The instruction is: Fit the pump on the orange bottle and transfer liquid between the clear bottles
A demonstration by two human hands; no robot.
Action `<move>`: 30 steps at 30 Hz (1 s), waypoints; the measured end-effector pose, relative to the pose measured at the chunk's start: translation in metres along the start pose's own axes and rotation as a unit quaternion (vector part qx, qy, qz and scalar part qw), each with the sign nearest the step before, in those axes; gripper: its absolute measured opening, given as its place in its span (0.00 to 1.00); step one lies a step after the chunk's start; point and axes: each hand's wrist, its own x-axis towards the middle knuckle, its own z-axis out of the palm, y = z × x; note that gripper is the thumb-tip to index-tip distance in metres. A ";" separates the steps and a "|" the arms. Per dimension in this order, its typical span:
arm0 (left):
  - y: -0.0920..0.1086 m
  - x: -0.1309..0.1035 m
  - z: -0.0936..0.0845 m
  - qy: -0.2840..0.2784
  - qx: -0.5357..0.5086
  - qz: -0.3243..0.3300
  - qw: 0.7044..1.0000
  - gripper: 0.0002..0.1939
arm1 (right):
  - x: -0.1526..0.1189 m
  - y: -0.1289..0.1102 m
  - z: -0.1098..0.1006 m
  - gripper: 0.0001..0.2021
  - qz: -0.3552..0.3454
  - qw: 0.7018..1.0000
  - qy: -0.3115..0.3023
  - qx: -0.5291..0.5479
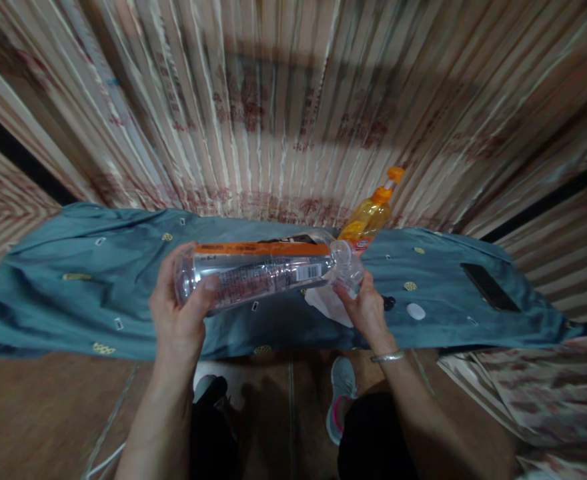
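Observation:
A large clear plastic bottle (pixel 268 270) with an orange and silver label lies nearly level in the air above the cloth. My left hand (pixel 181 313) is wrapped round its base, thumb on the near side. At the bottle's neck, my right hand (pixel 366 310) is closed on a small clear plastic container (pixel 349 268), whose exact kind I cannot make out. The container meets or overlaps the bottle's mouth; whether they touch is unclear. Just behind stands a yellow pump bottle (pixel 366 220) with an orange top. Something thin and white (pixel 327 307) lies below my right hand.
A teal patterned cloth (pixel 98 287) covers the narrow surface in front of me. To the right lie a white round disc (pixel 416 311), a small black object (pixel 389 303) and a dark phone (pixel 489 288). Stacked cardboard (pixel 283 107) rises close behind.

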 end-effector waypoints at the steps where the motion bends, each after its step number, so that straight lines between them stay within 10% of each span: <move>1: 0.000 0.000 0.000 0.000 0.003 -0.001 1.000 0.27 | 0.000 0.000 0.000 0.34 0.001 1.000 0.001 0.000; 30: 0.003 0.001 0.001 0.006 -0.011 -0.002 1.000 0.27 | 0.000 0.003 0.000 0.27 -0.038 0.999 0.018 0.001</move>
